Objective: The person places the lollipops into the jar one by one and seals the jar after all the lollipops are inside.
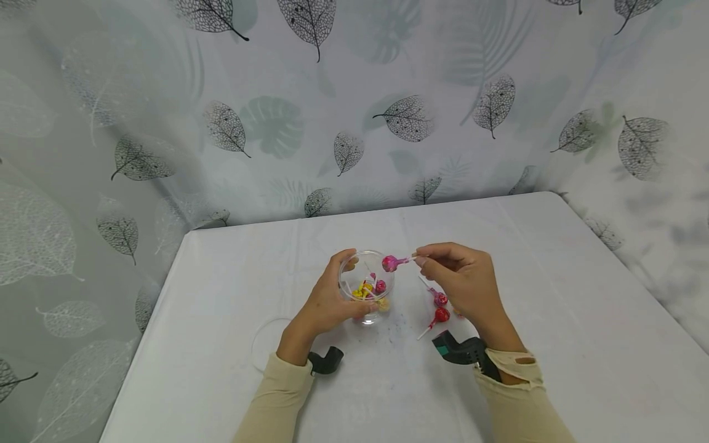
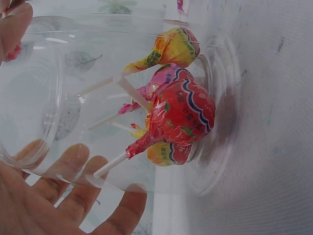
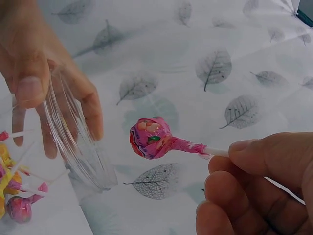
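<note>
My left hand (image 1: 324, 301) grips a clear plastic jar (image 2: 215, 54) around its side, with the jar's mouth tilted up. Inside lie several wrapped lollipops, among them a red lollipop (image 2: 181, 112) and a yellow lollipop (image 2: 177, 48). Between thumb and fingertips, my right hand (image 1: 465, 277) pinches the white stick of a pink lollipop (image 3: 150, 138). In the head view, that lollipop's wrapped head is at the right side of the jar's rim. The right wrist view shows it apart from the jar, with a gap between.
Beneath my right hand, a red lollipop (image 1: 441, 315) and a pink lollipop (image 1: 440, 299) lie on the white table (image 1: 221, 369), with another partly hidden by the hand. A clear round lid (image 1: 253, 347) rests left of my left wrist. Leaf-patterned cloth (image 1: 376, 74) hangs behind the table.
</note>
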Available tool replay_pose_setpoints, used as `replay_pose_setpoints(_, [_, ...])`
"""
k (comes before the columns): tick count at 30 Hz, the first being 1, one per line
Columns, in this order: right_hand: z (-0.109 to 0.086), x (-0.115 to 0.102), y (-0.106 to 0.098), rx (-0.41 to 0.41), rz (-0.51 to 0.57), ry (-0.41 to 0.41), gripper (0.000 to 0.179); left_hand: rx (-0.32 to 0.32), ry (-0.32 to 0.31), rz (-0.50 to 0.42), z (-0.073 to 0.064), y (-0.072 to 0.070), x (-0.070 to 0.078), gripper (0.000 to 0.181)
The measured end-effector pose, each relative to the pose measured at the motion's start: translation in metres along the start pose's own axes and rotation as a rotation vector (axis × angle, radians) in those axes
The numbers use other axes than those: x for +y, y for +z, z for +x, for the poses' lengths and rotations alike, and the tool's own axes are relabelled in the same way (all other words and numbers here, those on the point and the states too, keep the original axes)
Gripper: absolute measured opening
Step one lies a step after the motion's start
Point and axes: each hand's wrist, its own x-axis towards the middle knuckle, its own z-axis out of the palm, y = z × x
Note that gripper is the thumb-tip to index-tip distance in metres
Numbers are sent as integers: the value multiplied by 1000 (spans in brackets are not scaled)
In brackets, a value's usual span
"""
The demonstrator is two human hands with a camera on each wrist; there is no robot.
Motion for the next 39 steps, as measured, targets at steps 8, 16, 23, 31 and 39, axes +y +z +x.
replay_pose_setpoints(8, [-1, 2, 4, -67, 7, 21, 12, 4, -3, 0, 0, 1, -1, 108])
replay_pose_setpoints(16, [-1, 3, 7, -106, -47, 31, 13, 6, -3, 0, 0, 1, 0, 107])
replay_pose_setpoints(23, [-1, 3, 8, -132, -50, 64, 14, 12, -15, 7, -1, 1, 1, 105])
replay_pose_setpoints(31, [-1, 2, 11, -147, -80, 79, 14, 10, -11, 6, 0, 1, 2, 105])
replay_pose_setpoints(39, [-1, 3, 14, -205, -138, 61, 26, 7, -13, -6, -1, 1, 1, 106])
